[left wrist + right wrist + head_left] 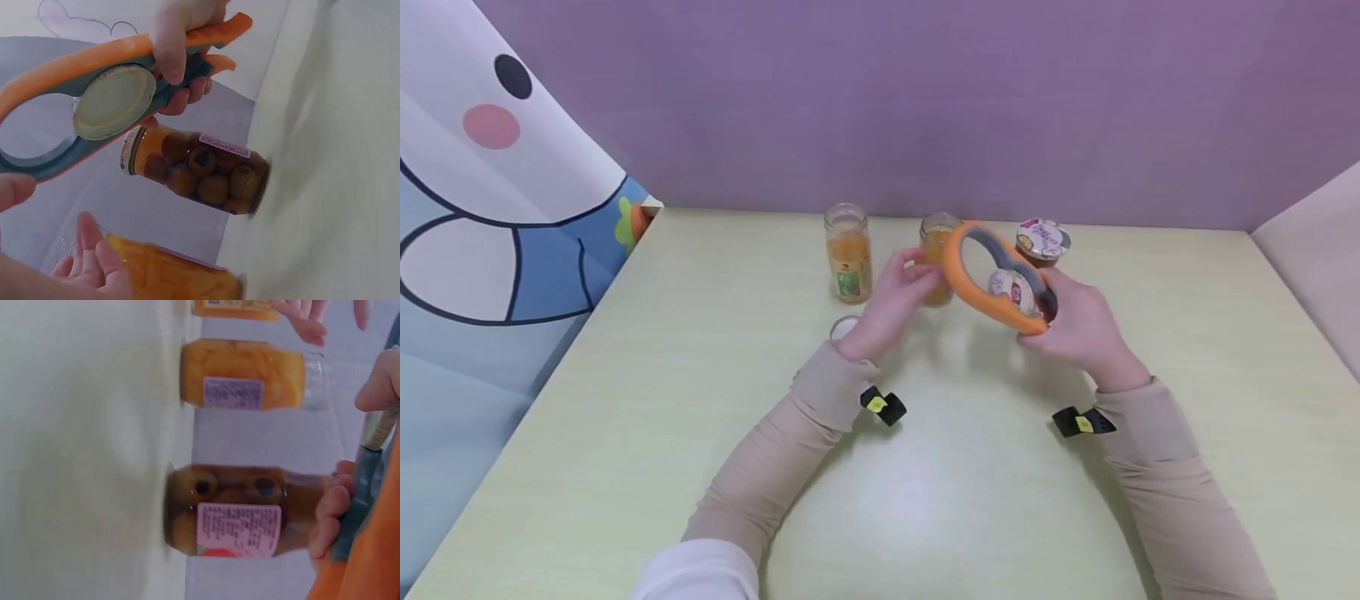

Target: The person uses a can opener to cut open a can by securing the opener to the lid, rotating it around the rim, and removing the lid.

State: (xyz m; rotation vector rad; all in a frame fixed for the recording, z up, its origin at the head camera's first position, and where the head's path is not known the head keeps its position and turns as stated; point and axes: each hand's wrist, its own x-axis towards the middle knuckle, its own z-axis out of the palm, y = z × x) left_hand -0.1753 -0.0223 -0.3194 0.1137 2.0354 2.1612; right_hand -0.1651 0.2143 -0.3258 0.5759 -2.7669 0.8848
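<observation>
My right hand (1075,321) grips the orange and grey jar opener (988,304) by its handles, tilted above the table. A round jar lid (115,102) sits caught between the opener's handles. My left hand (891,296) is at the opener's far end, fingers spread, the thumb close to the opener; whether it touches cannot be told. Behind the left fingers stands a lidless jar of orange fruit (244,374). Behind the opener stands a jar of dark round fruit (206,172), with its lid (1042,239) on.
Another lidless jar of orange fruit (850,258) stands to the left at the back of the pale table (647,400). A round lid (844,327) lies in front of it, partly hidden by my left wrist. A purple backdrop (925,100) rises behind the jars.
</observation>
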